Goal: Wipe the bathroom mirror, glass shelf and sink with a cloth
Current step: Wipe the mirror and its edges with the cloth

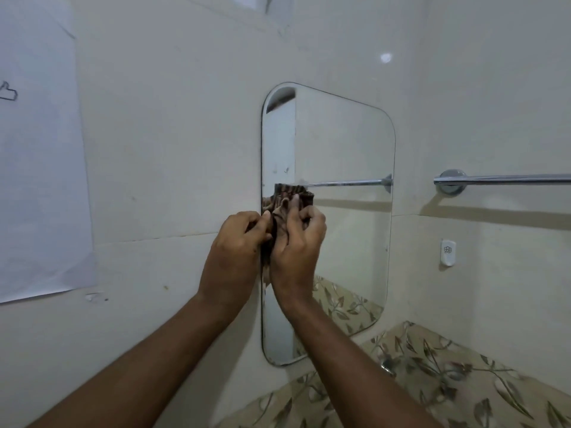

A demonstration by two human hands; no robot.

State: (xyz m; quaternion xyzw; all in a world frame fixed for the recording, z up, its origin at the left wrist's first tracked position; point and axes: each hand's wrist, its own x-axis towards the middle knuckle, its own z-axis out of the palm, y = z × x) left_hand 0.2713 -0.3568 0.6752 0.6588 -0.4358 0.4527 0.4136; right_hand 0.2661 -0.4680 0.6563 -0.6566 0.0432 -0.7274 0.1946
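Paper sheet [40, 156]: taped to the wall at far left; a small hand-drawn thumbs-up outline sits near its left edge, and I can read no words on it.
My left hand [238, 242]: raised to the mirror's left edge, fingers curled and pinching the near side of the cloth, so I can bunch it into a pad I can press flat.
Cloth [293, 196]: dark and striped, gathered between my two hands and lying against the glass at the mirror's lower-left part; its top fold shows above my fingers.
My right hand [298, 242]: close beside the left, almost touching it, fingers curled round the cloth and holding it to the glass.
Mirror [340, 149]: frameless, rounded corners, fixed to the tiled wall; it reflects the rail and the leaf-patterned tiles.
Step, as I judge it: I am on the mirror; glass shelf and sink are not in view.
Towel rail [500, 180]: chrome, on the wall to the right, nothing hanging on it.
Small white holder [448, 252]: below the rail, with a small emblem of circles; no lettering I can make out.
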